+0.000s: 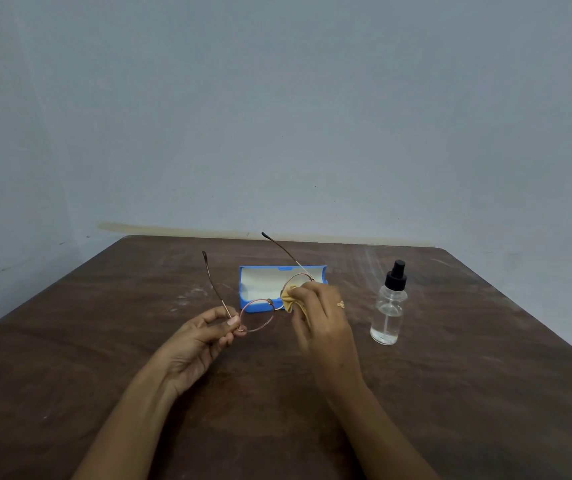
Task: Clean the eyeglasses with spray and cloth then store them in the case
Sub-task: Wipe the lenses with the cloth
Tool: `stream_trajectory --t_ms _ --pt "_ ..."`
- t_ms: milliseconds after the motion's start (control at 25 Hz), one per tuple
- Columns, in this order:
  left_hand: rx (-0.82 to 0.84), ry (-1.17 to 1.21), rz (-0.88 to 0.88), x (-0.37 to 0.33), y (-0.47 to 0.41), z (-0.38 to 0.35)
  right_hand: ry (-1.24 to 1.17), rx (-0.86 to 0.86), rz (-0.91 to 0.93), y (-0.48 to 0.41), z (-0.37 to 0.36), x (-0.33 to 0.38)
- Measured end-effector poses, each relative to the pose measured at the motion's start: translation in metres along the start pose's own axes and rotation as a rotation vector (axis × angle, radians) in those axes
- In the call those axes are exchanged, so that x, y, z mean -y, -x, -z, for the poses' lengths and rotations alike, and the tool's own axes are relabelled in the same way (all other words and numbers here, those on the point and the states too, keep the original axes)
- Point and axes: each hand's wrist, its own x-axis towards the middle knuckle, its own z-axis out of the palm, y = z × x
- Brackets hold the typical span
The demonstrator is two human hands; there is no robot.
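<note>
Fingers: L hand (198,344) pinches eyeglasses (256,315) hinge; R hand (322,317) clamps cloth (289,301) on lens.

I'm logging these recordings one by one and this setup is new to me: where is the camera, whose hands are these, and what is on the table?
There is no machine here. A person works with bare hands, and the single picture comes from a camera worn on their head, looking forward and down. On the brown table lie an open blue case and, to its right, an upright clear spray bottle with a black nozzle. The left hand pinches the eyeglasses at one lens's outer corner, with the temples unfolded. The right hand holds a tan cloth against the other lens.
</note>
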Motion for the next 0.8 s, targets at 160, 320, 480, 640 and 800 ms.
stream_trajectory --t_ms 160,320,480,640,800 --pt "0.011 0.022 0.006 -0.001 0.000 0.000 0.039 0.026 0.018 0.001 0.001 0.001" --pt "0.018 0.021 0.008 -0.001 0.000 0.002 0.032 0.038 -0.064 0.002 0.003 -0.003" --pt "0.020 0.005 0.008 -0.001 -0.001 0.002 -0.003 0.005 -0.143 0.000 0.008 -0.010" --pt "0.029 -0.040 0.001 0.000 -0.001 0.001 -0.013 -0.032 -0.188 -0.001 0.010 -0.015" --pt "0.036 -0.073 -0.001 0.001 -0.001 0.001 -0.013 -0.040 -0.184 -0.001 0.010 -0.014"
